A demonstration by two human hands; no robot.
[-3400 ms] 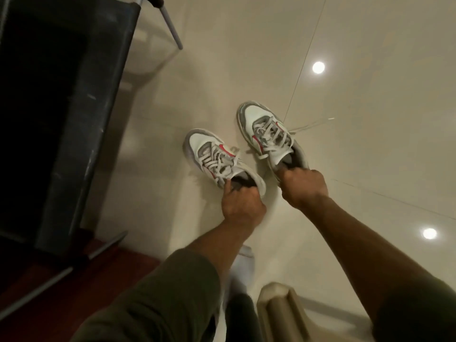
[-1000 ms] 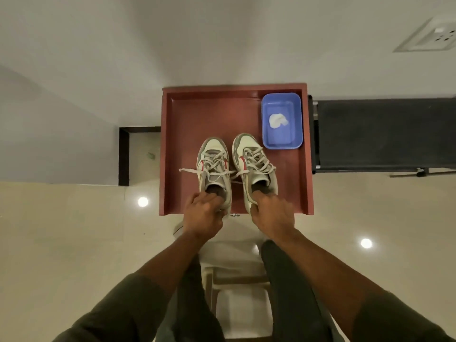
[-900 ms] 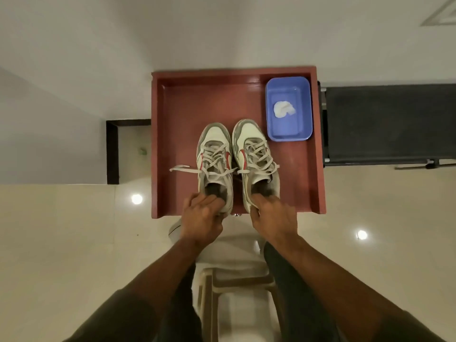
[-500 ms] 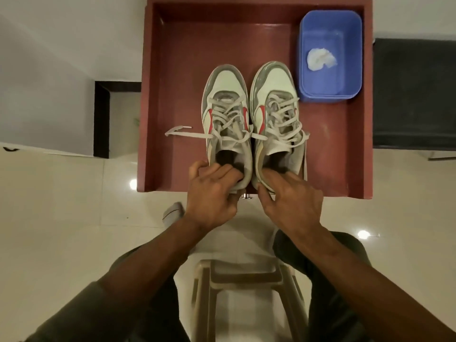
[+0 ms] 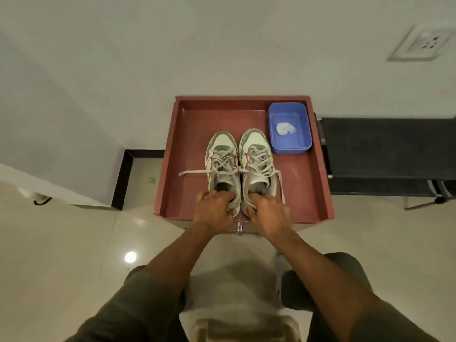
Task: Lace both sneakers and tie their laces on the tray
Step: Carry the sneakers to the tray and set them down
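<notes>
No readable writing anywhere — each sneaker has only a red side mark, too small to make out as a brand. Tray [image 5: 172, 154] is the landmark: red-brown, raised rim, against the wall. Left sneaker [image 5: 222, 166] and right sneaker [image 5: 256, 164] stand on the tray near its middle, side by side and touching, long axes parallel, toes toward the tray's far rim, heels toward its near rim. Laces threaded but loose and untied — one end [image 5: 192, 172] trails toward the tray's left rim, another [image 5: 281, 186] runs back along the right sneaker's outer side. Left hand [image 5: 213, 213] grips the left sneaker's heel collar, fingers curled into the opening; right hand [image 5: 267, 213] grips the right sneaker's heel the same way. Both heels hidden under the hands. Blue tub [image 5: 303, 129] in the tray's far right corner holds a white lump [image 5: 285, 128], can't tell what. Metal latch [image 5: 238, 228] below the tray's near rim, partly hidden.
</notes>
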